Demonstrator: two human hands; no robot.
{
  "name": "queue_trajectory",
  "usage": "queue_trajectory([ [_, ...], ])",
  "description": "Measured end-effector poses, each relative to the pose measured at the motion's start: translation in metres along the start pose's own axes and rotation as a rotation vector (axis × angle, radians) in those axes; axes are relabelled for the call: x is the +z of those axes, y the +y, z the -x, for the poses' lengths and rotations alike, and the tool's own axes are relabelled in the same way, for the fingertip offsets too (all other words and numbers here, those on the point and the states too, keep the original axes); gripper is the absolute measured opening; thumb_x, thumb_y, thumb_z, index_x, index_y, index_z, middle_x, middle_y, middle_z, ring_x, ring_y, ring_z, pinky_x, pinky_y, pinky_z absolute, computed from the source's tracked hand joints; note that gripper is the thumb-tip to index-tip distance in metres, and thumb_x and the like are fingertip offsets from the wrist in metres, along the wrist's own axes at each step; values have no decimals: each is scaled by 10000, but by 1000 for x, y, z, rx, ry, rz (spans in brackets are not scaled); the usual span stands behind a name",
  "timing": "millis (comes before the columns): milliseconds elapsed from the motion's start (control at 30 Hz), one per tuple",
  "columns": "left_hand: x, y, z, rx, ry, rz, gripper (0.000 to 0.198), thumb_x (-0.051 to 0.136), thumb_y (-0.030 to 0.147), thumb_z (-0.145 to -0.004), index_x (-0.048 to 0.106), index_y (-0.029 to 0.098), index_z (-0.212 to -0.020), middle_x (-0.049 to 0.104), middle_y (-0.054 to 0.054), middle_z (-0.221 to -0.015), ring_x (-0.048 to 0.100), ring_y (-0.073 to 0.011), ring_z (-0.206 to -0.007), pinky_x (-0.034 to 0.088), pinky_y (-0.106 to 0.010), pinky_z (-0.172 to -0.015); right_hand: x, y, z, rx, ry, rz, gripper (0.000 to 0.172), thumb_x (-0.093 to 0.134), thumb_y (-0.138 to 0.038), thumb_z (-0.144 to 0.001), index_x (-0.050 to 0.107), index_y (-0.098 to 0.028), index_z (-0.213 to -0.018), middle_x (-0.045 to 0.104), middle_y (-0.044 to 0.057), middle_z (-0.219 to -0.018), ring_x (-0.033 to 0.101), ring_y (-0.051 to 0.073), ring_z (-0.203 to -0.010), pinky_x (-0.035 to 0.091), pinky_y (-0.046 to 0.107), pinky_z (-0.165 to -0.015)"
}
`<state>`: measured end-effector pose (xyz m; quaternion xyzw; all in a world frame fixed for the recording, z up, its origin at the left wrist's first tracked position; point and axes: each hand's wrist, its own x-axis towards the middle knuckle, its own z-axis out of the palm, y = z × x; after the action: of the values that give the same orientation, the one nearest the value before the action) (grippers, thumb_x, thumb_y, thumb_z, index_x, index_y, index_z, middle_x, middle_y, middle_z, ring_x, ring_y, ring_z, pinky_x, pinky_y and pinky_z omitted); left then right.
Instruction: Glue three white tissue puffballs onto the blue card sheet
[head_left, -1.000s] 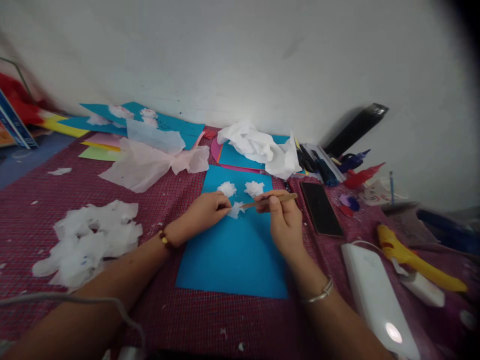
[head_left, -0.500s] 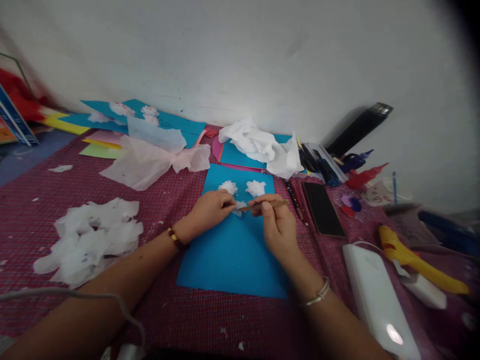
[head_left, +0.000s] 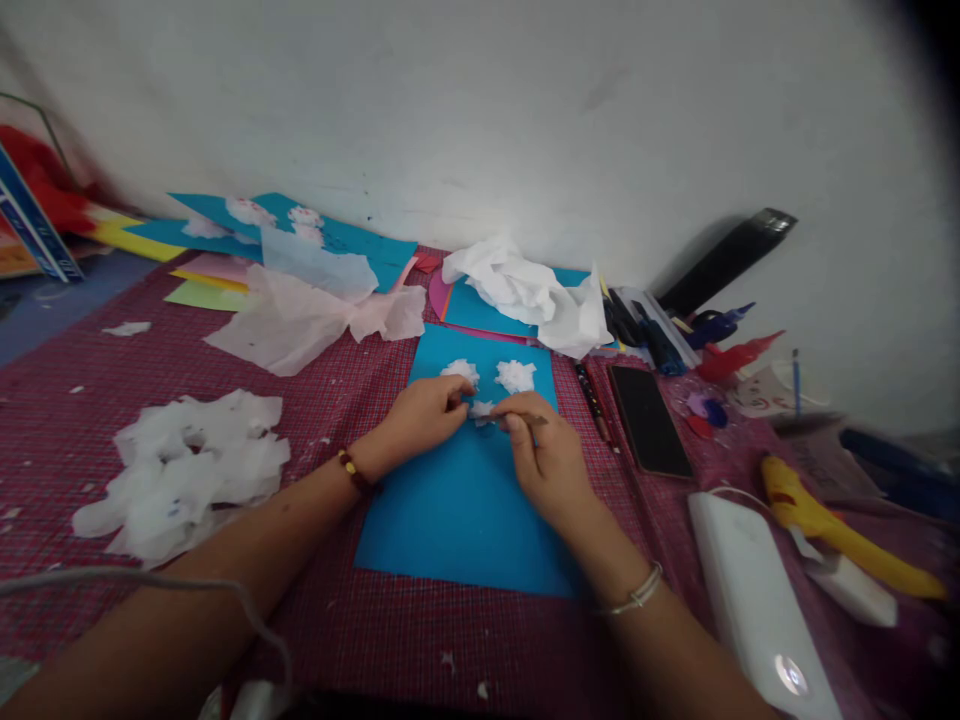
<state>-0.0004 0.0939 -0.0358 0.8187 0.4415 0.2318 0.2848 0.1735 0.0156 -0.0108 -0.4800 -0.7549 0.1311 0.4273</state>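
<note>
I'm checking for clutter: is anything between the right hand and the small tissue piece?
Nothing visible does: the right hand is close beside the small tissue piece. The left hand is on its other side; both white tufts lie farther up the blue paper.

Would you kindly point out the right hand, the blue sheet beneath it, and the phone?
Right hand (head_left: 550,458): head view, middle of the hand.
Blue sheet (head_left: 461,505): head view, bare lower half.
Phone (head_left: 649,420): head view, dark screen.

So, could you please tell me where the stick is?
In the head view, the stick is in the right hand, over the blue sheet, just right of a small white tuft.
</note>
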Motion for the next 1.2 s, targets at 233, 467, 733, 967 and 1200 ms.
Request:
queue_trajectory([
  [233,0,-2,0,-25,17,23,214,539,181,-784,650,170,-967,662,-18,-727,595,-152,-662,413,-255,-606,1,-1,1,-104,-86,82,200,395,-205,-970,592,-229,-993,652,77,-975,619,219,-958,514,392,-839],
  [467,2,-6,-4,-95,62,199,195,519,205,-764,658,159,-894,673,-25,-768,595,-139,-694,443,-246,-638,-10,2,1,254,300,-365,180,428,-306,-971,586,-222,-947,657,32,-885,640,144,-673,545,318,-643],
  [733,-73,-4,11,-221,122,602,178,569,332,-810,595,157,-793,584,2,-659,491,-83,-539,391,-207,-510,-7,36,1,605,363,-784,247,576,-429,-867,603,-183,-870,611,-19,-635,523,97,-450,427,219,-422],
  [967,-171,-21,84,-416,146,225,149,600,306,-774,598,168,-719,549,19,-606,460,-82,-520,379,-211,-518,2,57,6,726,270,-886,239,659,-435,-808,651,-197,-813,608,-1,-632,499,104,-438,426,238,-407],
  [1200,-160,-49,129,-404,59,-195,132,541,258,-778,633,164,-764,633,-10,-704,546,-125,-625,421,-241,-590,5,54,7,716,262,-821,217,647,-438,-809,664,-222,-794,632,17,-664,526,128,-463,450,270,-430],
])
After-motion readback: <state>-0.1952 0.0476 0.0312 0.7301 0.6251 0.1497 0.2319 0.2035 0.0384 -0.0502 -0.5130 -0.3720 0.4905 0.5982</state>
